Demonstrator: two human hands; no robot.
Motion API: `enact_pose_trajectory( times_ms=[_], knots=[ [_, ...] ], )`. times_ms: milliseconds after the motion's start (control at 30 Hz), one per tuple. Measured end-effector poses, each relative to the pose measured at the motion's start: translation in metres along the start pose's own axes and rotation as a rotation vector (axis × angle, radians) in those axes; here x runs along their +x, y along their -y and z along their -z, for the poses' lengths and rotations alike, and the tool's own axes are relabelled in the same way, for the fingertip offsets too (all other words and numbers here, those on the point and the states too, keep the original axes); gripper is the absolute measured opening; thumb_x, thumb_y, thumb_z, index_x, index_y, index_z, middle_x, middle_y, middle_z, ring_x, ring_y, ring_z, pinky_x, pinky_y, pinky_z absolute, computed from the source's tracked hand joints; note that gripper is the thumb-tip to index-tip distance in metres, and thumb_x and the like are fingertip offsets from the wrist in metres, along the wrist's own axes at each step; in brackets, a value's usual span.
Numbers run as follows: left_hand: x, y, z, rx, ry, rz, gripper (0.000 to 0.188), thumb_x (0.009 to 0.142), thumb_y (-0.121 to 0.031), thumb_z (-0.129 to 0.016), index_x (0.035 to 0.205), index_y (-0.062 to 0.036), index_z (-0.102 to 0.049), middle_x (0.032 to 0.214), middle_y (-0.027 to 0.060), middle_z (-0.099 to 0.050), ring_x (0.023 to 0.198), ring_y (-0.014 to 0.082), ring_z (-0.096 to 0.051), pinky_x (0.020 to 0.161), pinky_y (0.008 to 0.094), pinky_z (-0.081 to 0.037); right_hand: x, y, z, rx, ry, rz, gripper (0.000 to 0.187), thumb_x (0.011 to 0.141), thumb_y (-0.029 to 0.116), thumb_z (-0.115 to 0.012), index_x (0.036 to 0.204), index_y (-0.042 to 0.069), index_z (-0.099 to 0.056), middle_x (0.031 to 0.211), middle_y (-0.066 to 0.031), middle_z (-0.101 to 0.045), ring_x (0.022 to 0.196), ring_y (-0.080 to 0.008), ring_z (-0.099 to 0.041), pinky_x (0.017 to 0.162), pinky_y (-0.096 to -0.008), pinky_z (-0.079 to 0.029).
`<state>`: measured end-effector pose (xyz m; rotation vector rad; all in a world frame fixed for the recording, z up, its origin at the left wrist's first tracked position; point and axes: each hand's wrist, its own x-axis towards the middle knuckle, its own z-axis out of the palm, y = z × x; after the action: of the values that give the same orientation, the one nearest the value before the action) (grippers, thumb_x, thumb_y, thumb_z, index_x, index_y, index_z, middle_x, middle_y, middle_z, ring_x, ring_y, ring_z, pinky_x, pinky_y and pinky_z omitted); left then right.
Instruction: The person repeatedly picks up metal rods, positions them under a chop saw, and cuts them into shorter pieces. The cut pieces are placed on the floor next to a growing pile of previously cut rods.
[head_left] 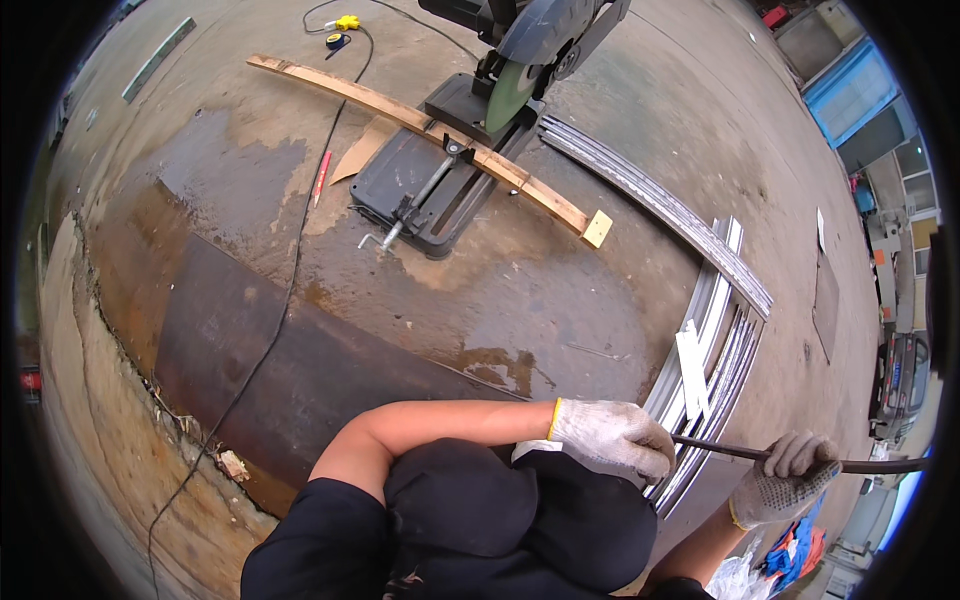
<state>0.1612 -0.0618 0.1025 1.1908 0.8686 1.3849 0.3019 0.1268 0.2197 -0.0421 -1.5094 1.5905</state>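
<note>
One chop saw sits on the concrete floor, one plank across its bed; a stack of metal rails, too many to count, lies right of it; one dark rod crosses the rails; gloved left hand and right hand are both closed round the rod; one red pencil lies left of the saw.

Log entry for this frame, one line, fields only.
left hand: gloved, gripping dark rod | right hand: gloved, gripping same rod | nearby: metal strips, chop saw, wooden plank
</note>
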Motion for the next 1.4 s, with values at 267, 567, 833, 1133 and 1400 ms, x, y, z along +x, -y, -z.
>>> enact_pose_trajectory(
  times_ms=[267,567,833,1133,1400],
  knots=[
    [0.018,0.066,-0.005,-0.809,-0.686,0.087,0.051,0.103,-0.042,-0.057,0.127,0.0028,-0.060,0.119,0.0155,-0.069,0.107,0.0222,-0.068,0.094,0.0344,-0.054,-0.039,-0.054,-0.024,0.143,0.033,-0.061,0.033,0.109,0.029,-0.043,0.121,0.005,-0.063,0.077,0.0004,-0.036,0.065,-0.0120,-0.038,0.062,-0.0309,-0.041],
    [-0.001,0.063,0.068,-0.884,-0.987,-0.202,0.028,0.102,-0.017,-0.059,0.121,0.0038,-0.058,0.107,0.0215,-0.070,0.097,0.0284,-0.072,0.084,0.0427,-0.062,-0.126,-0.059,0.038,0.050,-0.372,-0.412,0.055,0.107,0.043,-0.040,0.098,-0.005,-0.066,0.095,-0.0195,-0.064,0.097,-0.0351,-0.063,0.102,-0.0525,-0.048],
    [-0.001,0.041,0.114,-0.124,-1.231,-0.088,0.023,0.092,-0.017,-0.074,0.101,0.0022,-0.065,0.082,0.0111,-0.072,0.070,0.0157,-0.072,0.057,0.0284,-0.058,-0.195,-0.078,0.063,0.519,-0.691,-0.927,0.057,0.098,0.054,-0.052,0.129,0.009,-0.068,0.096,-0.0066,-0.058,0.076,-0.0202,-0.046,0.068,-0.0353,-0.043],
    [-0.005,0.059,0.138,-0.050,-1.425,-0.020,0.027,0.084,-0.022,-0.083,0.087,-0.0012,-0.067,0.069,0.0038,-0.065,0.058,0.0100,-0.060,0.053,0.0282,-0.053,-0.204,-0.095,0.063,0.558,-0.544,-0.984,0.069,0.095,0.066,-0.053,0.131,0.010,-0.067,0.085,-0.0027,-0.060,0.068,-0.0160,-0.044,0.063,-0.0308,-0.041],
    [-0.016,0.063,0.152,-0.090,-1.460,-0.018,0.028,0.085,-0.021,-0.082,0.092,0.0016,-0.067,0.074,0.0052,-0.068,0.060,0.0109,-0.064,0.052,0.0264,-0.051,-0.238,-0.118,0.120,0.741,-0.550,-1.188,0.054,0.099,0.056,-0.055,0.131,0.015,-0.068,0.073,0.0052,-0.060,0.062,-0.0114,-0.045,0.059,-0.0278,-0.043]
  ],
)
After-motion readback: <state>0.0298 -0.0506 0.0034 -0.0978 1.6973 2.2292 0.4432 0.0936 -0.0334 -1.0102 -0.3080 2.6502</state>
